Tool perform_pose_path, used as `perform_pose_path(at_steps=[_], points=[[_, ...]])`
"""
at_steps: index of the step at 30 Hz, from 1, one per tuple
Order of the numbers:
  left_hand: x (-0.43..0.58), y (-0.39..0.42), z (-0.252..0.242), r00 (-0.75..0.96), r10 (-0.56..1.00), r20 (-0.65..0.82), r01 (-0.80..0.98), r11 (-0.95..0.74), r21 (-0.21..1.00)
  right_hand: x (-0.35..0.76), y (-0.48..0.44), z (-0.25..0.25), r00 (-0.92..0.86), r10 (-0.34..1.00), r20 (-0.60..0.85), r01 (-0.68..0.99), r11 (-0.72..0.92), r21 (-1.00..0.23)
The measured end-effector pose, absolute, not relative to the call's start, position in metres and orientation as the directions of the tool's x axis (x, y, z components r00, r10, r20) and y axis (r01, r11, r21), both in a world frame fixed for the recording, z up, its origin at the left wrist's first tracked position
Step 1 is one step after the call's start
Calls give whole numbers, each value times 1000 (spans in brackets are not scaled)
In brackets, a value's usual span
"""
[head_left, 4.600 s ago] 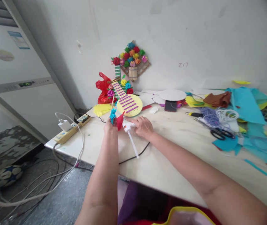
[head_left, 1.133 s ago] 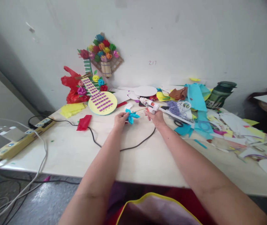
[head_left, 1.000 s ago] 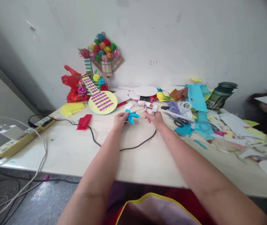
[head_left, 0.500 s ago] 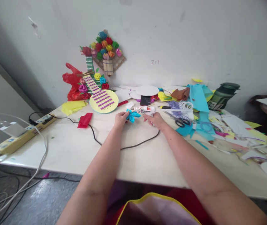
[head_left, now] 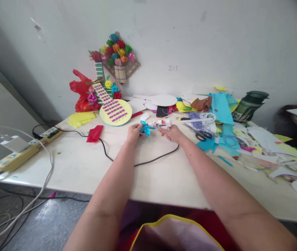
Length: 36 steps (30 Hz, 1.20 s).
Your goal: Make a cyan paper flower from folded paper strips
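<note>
Near the middle of the table, my left hand pinches a blue paper flower by its left side. My right hand is closed around a white glue gun, from whose back a long white glue stick sticks out to the right. The gun's nozzle points left and lies at the flower's upper edge; whether it touches the paper I cannot tell. A black cord runs from below my right hand across the table to the left.
A yellow power strip lies at the left edge. A red paper piece and a paper guitar are left of my hands. Scissors, blue paper, scraps and a green bottle crowd the right.
The glue gun has moved slightly left, bringing its nozzle over the flower's edge. The flower has turned a little in my left hand.
</note>
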State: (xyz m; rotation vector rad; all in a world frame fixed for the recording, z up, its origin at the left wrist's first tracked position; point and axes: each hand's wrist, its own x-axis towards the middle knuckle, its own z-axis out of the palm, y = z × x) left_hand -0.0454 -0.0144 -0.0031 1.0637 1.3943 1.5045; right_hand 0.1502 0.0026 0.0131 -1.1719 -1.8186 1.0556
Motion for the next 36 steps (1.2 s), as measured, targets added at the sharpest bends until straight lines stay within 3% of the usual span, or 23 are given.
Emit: perform_pose_path(at_steps=[13, 36], points=[[-46, -11, -5, -345, 934, 95, 146, -46, 988, 147, -6, 23, -298, 952, 72, 466, 211, -859], [-45, -11, -4, -336, 932, 139, 181, -81, 980, 147, 1, 15, -307, 943, 133, 488, 276, -828]])
